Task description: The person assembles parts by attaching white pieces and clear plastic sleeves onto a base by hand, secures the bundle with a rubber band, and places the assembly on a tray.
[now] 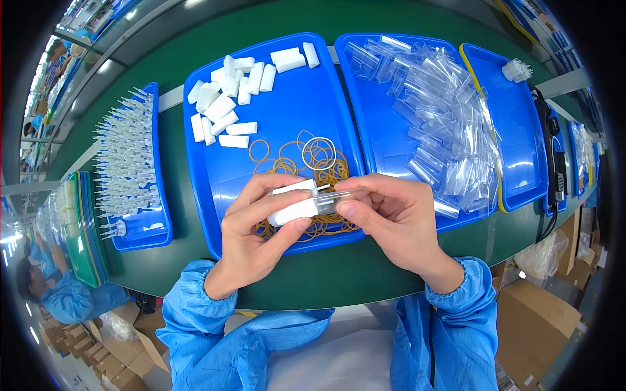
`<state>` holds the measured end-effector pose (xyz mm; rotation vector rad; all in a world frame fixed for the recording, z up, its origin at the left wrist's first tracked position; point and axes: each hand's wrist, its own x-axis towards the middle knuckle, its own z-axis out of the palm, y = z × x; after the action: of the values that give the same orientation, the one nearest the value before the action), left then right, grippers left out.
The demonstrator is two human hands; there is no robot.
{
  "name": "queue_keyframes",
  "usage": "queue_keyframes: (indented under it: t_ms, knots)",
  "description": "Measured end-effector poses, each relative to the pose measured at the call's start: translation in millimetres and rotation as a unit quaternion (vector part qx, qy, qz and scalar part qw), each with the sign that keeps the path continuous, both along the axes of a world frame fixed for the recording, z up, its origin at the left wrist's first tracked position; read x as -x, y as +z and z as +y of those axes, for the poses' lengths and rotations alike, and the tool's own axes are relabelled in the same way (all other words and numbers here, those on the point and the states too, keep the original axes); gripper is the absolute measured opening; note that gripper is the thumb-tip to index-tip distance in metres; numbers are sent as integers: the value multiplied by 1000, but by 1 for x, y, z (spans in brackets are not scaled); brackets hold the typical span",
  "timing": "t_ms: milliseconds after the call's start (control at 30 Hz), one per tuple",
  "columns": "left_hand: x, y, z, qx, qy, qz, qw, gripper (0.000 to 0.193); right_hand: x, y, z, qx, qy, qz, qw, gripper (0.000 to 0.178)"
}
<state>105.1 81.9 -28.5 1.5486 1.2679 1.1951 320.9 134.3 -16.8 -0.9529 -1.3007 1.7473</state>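
My left hand (251,221) is closed around a pair of white foam blocks (293,212), with thin white rods sticking out of their right end. Between the fingertips of my right hand (404,221), a clear plastic sleeve (344,195) is pinched, its left end over or against those rods; which of the two I cannot tell. Both hands are above the front part of a blue tray (306,91). Loose white foam blocks (222,106) lie at that tray's back left. Tan rubber bands (336,171) are heaped under my hands, partly hidden by them.
To the right, another blue tray (385,146) holds many clear plastic sleeves (437,111). A narrower tray (515,130) beyond has a small white bundle (517,70). Thin white pointed parts (124,156) fill a tray at left. Cardboard boxes (538,319) stand below the green table (378,270). Another person (72,293) sits far left.
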Motion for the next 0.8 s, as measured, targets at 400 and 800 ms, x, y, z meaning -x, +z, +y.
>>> queue_keyframes:
  t_ms: [400,800]
  knots:
    - [6,2,7,-14,-31,39,999,38,-14,14,14,-265,71,-188,943,34]
    - [21,2,9,135,-112,-235,956,49,-16,7,16,-340,-12,-139,930,34]
